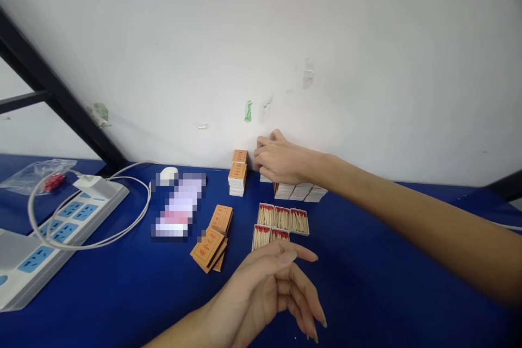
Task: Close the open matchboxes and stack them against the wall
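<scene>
My right hand (279, 162) reaches far across the blue table (367, 272) to the wall, its fingers curled over the top of a stack of white matchbox trays (299, 192); what it grips is hidden. My left hand (277, 288) hovers low near the front, fingers loosely apart and empty, just in front of several open trays of red-tipped matches (281, 220). To its left lie several orange matchbox sleeves (212, 244). A small stack of closed orange matchboxes (238, 173) stands next to my right hand.
A white power strip with blue sockets (57, 228) and its looped cable (134, 206) lie at the left. A clear plastic bag (38, 174) with red bits sits far left. A blurred-out patch (179, 206) covers something in the middle. A white wall (285, 54) backs the table.
</scene>
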The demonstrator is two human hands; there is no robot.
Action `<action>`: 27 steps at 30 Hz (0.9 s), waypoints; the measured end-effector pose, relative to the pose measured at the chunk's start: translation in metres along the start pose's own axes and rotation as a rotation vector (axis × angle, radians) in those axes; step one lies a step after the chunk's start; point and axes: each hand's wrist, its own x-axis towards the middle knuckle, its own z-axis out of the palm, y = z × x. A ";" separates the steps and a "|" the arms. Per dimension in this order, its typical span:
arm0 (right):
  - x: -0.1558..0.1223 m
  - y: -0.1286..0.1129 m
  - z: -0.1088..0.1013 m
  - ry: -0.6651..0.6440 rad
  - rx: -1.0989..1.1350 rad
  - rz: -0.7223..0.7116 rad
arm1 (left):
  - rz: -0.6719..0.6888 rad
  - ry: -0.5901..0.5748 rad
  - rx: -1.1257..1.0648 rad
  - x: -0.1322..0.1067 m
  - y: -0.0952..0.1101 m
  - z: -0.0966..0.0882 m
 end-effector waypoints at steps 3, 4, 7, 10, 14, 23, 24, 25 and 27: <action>0.001 0.002 0.002 0.013 0.035 0.019 | -0.001 -0.013 -0.008 0.000 -0.001 0.000; 0.000 0.002 0.001 0.025 0.054 0.027 | -0.004 -0.011 -0.009 0.000 -0.001 0.000; -0.008 0.004 -0.006 0.096 0.128 0.058 | -0.012 -0.002 -0.008 0.000 -0.001 0.000; -0.031 0.003 -0.019 0.221 0.201 0.130 | -0.011 0.009 -0.002 0.000 0.000 0.000; -0.075 -0.005 -0.023 0.610 0.456 0.479 | -0.011 0.025 0.006 0.001 0.001 -0.001; -0.125 -0.028 0.069 1.005 1.241 1.082 | -0.010 0.022 0.058 -0.001 0.001 0.002; -0.124 -0.031 0.075 0.970 1.309 1.066 | -0.004 0.020 0.062 -0.001 0.001 0.001; -0.122 -0.034 0.079 0.941 1.368 1.044 | 0.002 0.019 0.065 -0.001 0.000 0.001; -0.118 -0.039 0.081 0.909 1.452 0.994 | 0.008 0.026 0.073 0.000 0.000 0.000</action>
